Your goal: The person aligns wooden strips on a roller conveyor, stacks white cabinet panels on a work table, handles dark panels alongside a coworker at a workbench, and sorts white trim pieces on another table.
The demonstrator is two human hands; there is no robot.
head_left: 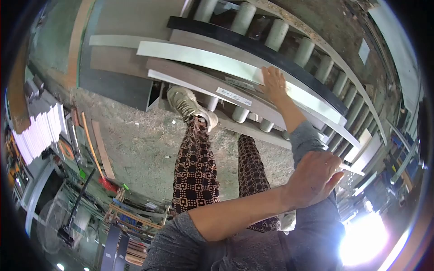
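My right hand (274, 84) rests with outstretched fingers on a long white panel strip (203, 61). My left hand (312, 178) is closed, its fingers curled, and crosses in front of my right arm near the grey sleeve (307, 139). Whether it grips anything is hidden. Beside the white strip lie a black strip (253, 44) and a brown-grey strip (194, 79) bearing white labels (233, 97). These strips lie across a roller conveyor (276, 35).
Large grey-brown boards (117, 67) stand at the conveyor's left end. A white stack of sheets (40, 133), a broom with a red head (107, 184) and a fan (52, 226) are at the left. My shoe (186, 105) is close to the conveyor's near side.
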